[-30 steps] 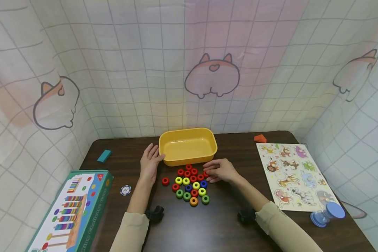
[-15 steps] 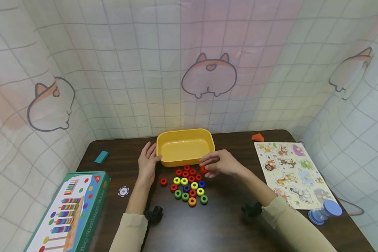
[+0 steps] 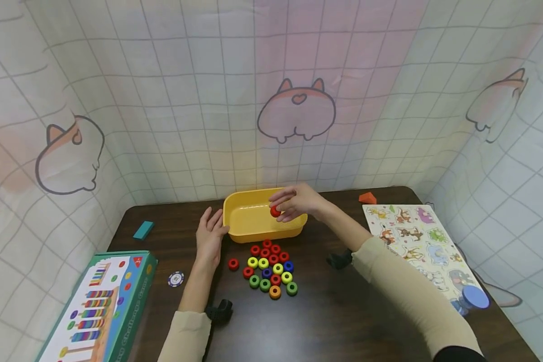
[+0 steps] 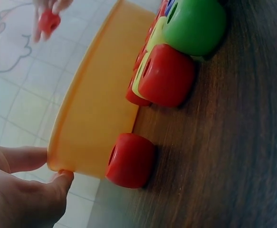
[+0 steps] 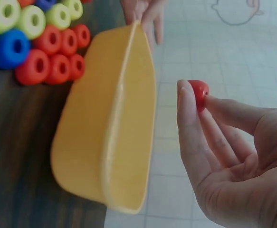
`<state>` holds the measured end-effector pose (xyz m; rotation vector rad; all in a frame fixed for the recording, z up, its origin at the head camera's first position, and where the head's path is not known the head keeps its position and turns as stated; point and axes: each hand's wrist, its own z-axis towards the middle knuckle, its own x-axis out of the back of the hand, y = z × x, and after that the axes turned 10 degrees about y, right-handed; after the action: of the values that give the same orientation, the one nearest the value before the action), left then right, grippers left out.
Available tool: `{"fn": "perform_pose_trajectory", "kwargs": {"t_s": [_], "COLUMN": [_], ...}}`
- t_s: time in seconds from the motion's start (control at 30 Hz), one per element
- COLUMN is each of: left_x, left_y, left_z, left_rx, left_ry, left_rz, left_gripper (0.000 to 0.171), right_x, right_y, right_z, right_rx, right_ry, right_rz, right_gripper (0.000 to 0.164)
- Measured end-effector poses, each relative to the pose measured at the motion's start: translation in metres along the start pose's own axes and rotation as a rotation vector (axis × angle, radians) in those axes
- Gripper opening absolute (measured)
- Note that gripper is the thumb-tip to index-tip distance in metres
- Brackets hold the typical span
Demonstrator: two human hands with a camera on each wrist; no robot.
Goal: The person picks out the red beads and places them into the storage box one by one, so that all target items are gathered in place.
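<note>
In the head view a yellow plastic tray (image 3: 253, 235) stands near the table's back edge. My right hand (image 3: 298, 201) is over its right part, pinching a red ring bead (image 3: 275, 211) between thumb and fingers. The right wrist view shows this red bead (image 5: 199, 94) above the tray's rim (image 5: 114, 123). At the tray's left end is my left hand (image 3: 209, 236), its fingers extended and thumb touching the tray. The left wrist view shows its thumb (image 4: 62, 183) and a finger right at the tray's corner. Several red, yellow, blue, green and orange ring beads (image 3: 274, 292) lie in front.
A lone red bead (image 3: 233, 264) lies left of the cluster. Farther left are a poker chip (image 3: 176, 279), a teal block (image 3: 143, 230) and a game box (image 3: 95, 311). On the right are an animal puzzle board (image 3: 412, 241), a blue hourglass-shaped item (image 3: 472, 297) and an orange piece (image 3: 367, 198).
My right hand has picked up a red bead from the right of the cluster and carried it up and leftward over the tray. My left hand stays by the tray's left end.
</note>
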<state>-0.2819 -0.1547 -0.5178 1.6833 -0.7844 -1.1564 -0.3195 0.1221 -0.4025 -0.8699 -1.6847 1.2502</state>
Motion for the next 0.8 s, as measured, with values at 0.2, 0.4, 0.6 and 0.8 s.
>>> {"fn": "perform_pose_trajectory", "kwargs": {"t_s": [0.2,0.4,0.6,0.8], "left_x": [0.001,0.002,0.004,0.002], "left_y": [0.002,0.002,0.009,0.016], "left_z": [0.000,0.001,-0.005,-0.009], "left_rx": [0.002,0.025,0.069,0.064], "left_ry": [-0.013,-0.022,-0.044,-0.059], "left_rz": [0.016,0.009,-0.026,-0.023], "left_gripper": [0.081,0.081,0.083,0.082], "right_x": [-0.018,-0.038,-0.060,-0.081], "right_y": [-0.010,-0.006,0.007,0.025], "right_z": [0.040,0.076,0.107,0.132], "right_rx": [-0.058,-0.114,-0.192,-0.258], "right_ry": [0.029,0.034,0.022,0.048], "right_rz": [-0.042,-0.055,-0.046,-0.013], "right_gripper": [0.032,0.030,0.030,0.031]}}
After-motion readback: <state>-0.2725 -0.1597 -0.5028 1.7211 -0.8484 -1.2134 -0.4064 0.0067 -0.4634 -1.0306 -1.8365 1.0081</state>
